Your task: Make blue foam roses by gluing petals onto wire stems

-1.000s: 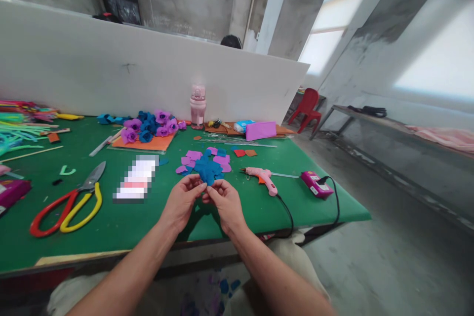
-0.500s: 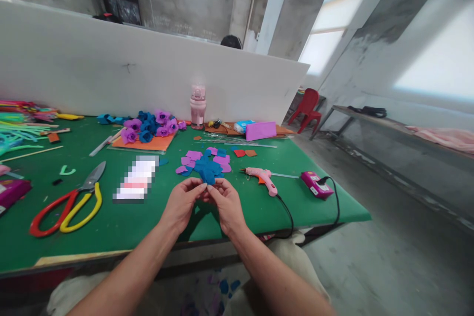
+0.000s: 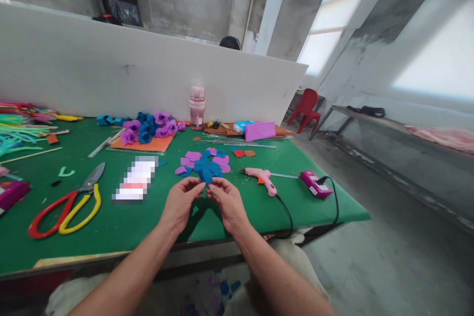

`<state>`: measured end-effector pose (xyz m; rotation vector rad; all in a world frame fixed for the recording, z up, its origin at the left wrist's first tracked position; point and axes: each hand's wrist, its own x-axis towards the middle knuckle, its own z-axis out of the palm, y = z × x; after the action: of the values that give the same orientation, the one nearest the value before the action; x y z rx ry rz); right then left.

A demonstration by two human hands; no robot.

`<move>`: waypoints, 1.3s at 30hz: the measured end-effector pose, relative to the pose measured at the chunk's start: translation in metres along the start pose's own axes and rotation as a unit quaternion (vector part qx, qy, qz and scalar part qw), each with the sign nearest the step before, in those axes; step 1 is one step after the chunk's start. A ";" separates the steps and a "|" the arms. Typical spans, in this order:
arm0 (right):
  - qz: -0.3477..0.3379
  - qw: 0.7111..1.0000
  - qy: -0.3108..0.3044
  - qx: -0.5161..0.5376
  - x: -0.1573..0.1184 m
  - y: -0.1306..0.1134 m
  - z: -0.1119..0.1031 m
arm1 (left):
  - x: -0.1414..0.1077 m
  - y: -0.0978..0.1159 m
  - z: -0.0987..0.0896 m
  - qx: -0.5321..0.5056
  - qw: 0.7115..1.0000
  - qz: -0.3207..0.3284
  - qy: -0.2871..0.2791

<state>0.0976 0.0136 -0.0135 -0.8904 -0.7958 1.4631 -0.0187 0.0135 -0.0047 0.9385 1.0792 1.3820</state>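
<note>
- A blue petal piece (image 3: 206, 176) is pinched between both hands (image 3: 180, 202) (image 3: 230, 203) above the table (image 3: 148, 217).
- Finished flowers (image 3: 148, 127) are piled behind; loose cut petals (image 3: 203, 160) remain unassembled, apparently.

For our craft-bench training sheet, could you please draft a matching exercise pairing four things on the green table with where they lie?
Things:
1. glue gun
2. scissors
3. pink bottle
4. blue piece

Places:
A. upright at the white partition
B. pinched between the fingertips of the left hand and right hand
C. flat, left of the hands
D. lying right of the hands, cord trailing off the table edge

Pairs: 1-D, 2-C, 3-A, 4-B
</note>
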 end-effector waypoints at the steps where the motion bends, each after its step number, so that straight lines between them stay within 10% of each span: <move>1: 0.001 1.000 -0.001 -0.002 0.000 0.000 0.001 | 0.000 0.000 0.000 0.000 1.000 0.000 -0.001; 39: -0.106 0.989 0.004 -0.103 -0.005 0.008 0.002 | -0.006 0.006 0.002 -0.026 0.999 -0.036 0.005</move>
<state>0.0925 0.0077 -0.0193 -0.9343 -1.0160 1.2060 -0.0181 0.0082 0.0017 0.8488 1.0703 1.3509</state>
